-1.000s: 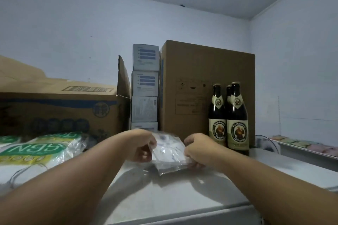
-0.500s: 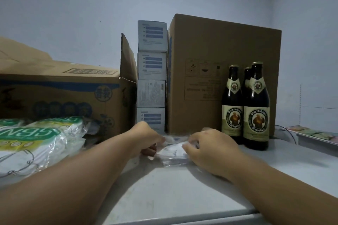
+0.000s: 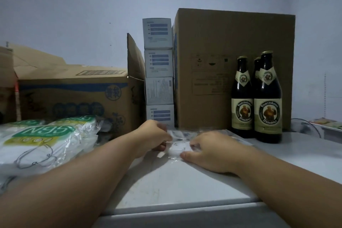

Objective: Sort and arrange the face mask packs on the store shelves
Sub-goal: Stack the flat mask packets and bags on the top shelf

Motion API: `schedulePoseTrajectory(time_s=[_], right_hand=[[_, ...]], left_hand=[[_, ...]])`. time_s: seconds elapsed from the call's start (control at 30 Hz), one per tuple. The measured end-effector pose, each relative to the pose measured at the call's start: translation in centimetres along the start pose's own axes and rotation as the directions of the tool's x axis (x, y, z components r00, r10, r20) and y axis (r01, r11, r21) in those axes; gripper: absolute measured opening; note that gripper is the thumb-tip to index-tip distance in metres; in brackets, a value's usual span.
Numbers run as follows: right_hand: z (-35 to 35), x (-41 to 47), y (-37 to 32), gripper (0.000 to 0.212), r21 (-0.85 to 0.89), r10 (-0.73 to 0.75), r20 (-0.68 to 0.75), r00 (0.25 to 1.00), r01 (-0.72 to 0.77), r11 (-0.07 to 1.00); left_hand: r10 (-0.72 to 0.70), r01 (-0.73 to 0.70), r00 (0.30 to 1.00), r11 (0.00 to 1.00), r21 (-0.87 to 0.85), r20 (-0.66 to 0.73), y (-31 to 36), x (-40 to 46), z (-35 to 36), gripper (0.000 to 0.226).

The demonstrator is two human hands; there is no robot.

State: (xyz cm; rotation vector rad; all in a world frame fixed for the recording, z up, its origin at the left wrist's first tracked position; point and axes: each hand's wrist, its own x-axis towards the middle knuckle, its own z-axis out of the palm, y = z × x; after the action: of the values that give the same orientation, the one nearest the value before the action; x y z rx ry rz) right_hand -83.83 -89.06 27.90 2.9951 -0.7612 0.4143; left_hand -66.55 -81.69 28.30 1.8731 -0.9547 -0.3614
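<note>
A clear plastic face mask pack [image 3: 177, 144] lies flat on the white shelf top [image 3: 166, 187], in front of a stack of small white and blue boxes [image 3: 159, 72]. My left hand [image 3: 153, 137] pinches the pack's left edge. Fingers of my right hand [image 3: 209, 152] press down on its right side and cover part of it. A pile of N95 mask packs [image 3: 44, 140] in green and white wrappers lies at the left, apart from both hands.
An open printed carton [image 3: 74, 96] stands behind the N95 pile. A tall plain carton [image 3: 222, 61] stands at the back right with three dark beer bottles [image 3: 266, 102] in front of it. A thin cable [image 3: 311, 126] and a ledge lie at the far right.
Both hands have lowered the clear pack from a raised, tilted hold onto the shelf top. It now lies flat under my fingers. The camera has shifted left.
</note>
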Motion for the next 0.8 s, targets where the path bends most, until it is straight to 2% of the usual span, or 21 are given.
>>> schedulePoseTrajectory(time_s=[0.2,0.3,0.4,0.47,0.53,0.7,0.77,0.8], right_hand=[[0.3,0.2,0.1,0.056,-0.017,-0.017,0.016,1.000,0.017,1.000],[-0.2,0.2,-0.5,0.052,0.027,-0.015,0.013,1.000,0.015,1.000],[-1.4,0.0,-1.1,0.072,0.130,-0.012,-0.040,0.999,0.017,0.991],[-2.4,-0.5,-2.3,0.074,0.194,-0.061,-0.096,0.993,0.079,0.978],[-3.3,-1.1,-4.4,0.073,0.258,-0.129,-0.124,0.984,0.157,0.953],[-4.3,-3.7,-14.2,0.070,0.368,-0.324,-0.251,0.912,0.400,0.840],[-4.0,-5.0,-19.2,0.065,0.389,-0.388,-0.331,0.860,0.499,0.775],[-3.6,-5.8,-21.8,0.062,0.408,-0.416,-0.375,0.829,0.550,0.729]], left_hand=[[-0.038,0.038,0.999,0.997,0.066,-0.006,0.4,-0.4,0.1,0.002],[-0.003,0.011,0.998,0.989,0.146,-0.057,1.5,-0.8,-0.5,0.017],[0.155,-0.105,0.967,0.966,0.238,-0.202,3.4,-2.4,-2.9,0.034],[0.275,-0.182,0.915,0.934,0.308,-0.294,4.5,-4.5,-5.9,0.043],[0.318,-0.198,0.881,0.921,0.337,-0.351,4.6,-6.8,-9.6,0.046],[0.223,-0.125,0.939,0.930,0.344,-0.262,0.8,-14.5,-18.8,0.052],[0.233,-0.110,0.924,0.922,0.372,-0.304,-1.3,-18.4,-22.3,0.051],[0.264,-0.120,0.895,0.919,0.377,-0.359,-2.4,-20.6,-24.1,0.048]])
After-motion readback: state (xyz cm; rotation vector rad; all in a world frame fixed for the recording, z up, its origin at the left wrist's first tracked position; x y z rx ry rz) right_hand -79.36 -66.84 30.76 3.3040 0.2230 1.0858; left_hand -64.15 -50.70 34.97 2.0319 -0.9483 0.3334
